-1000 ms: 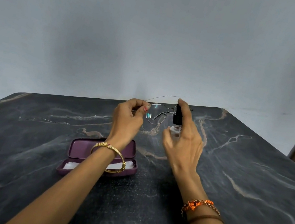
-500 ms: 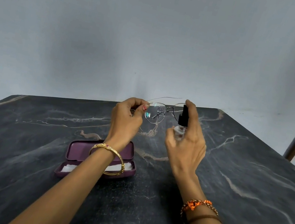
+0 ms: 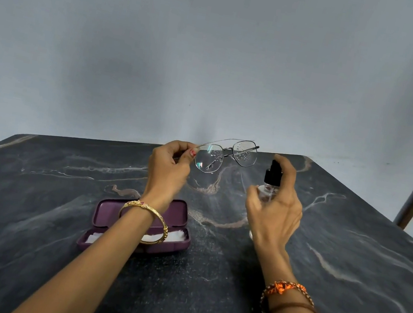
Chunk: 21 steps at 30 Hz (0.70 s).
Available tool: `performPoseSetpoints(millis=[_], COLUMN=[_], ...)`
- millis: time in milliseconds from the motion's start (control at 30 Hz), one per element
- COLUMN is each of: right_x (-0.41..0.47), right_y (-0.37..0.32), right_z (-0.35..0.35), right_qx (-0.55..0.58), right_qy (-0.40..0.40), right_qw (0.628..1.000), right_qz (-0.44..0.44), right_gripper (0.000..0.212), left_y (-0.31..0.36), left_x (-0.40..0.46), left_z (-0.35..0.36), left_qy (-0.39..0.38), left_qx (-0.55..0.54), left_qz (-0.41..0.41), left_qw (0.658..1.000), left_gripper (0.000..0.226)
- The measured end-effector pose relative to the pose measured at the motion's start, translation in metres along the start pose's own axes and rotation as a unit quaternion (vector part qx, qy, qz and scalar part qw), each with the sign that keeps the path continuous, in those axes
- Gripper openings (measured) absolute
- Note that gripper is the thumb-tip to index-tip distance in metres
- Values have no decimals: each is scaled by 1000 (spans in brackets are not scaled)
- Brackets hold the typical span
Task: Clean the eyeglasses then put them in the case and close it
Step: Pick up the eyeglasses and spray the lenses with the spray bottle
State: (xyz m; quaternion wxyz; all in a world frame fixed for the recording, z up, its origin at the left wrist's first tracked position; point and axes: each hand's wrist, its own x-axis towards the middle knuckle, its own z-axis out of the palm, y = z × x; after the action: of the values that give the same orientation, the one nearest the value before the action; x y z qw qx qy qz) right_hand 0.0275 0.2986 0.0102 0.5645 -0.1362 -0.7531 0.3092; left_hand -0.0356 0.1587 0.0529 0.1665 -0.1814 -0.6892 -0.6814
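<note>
Pulling the spray bottle [image 3: 269, 186] right, my right hand [image 3: 274, 209] gripped it clear of the eyeglasses [image 3: 227, 154], pinched in my left hand [image 3: 168, 169]; lenses wet, wiping next, case [image 3: 132, 223] open on counter [image 3: 346, 263]

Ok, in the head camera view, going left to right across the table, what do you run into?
Purple case, lying open → left hand, pinching the frame's end → eyeglasses, droplets on both lenses → spray bottle, black-capped → right hand, wrapped around that bottle.
</note>
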Motion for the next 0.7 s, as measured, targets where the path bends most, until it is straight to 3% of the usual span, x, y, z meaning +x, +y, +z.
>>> performPoseSetpoints(millis=[333, 700], right_x=[-10, -17], right_y=[3, 2], right_z=[11, 10], right_qx=[51, 28], right_qy=[-18, -39], right_qw=[998, 999], right_qz=[-10, 16], right_gripper=[81, 82], left_y=[-3, 6], left_x=[2, 2], left_z=[0, -29], left_qy=[18, 60], left_qx=[-6, -46], left_qz=[26, 27], left_qw=[999, 997], left_gripper=[11, 18])
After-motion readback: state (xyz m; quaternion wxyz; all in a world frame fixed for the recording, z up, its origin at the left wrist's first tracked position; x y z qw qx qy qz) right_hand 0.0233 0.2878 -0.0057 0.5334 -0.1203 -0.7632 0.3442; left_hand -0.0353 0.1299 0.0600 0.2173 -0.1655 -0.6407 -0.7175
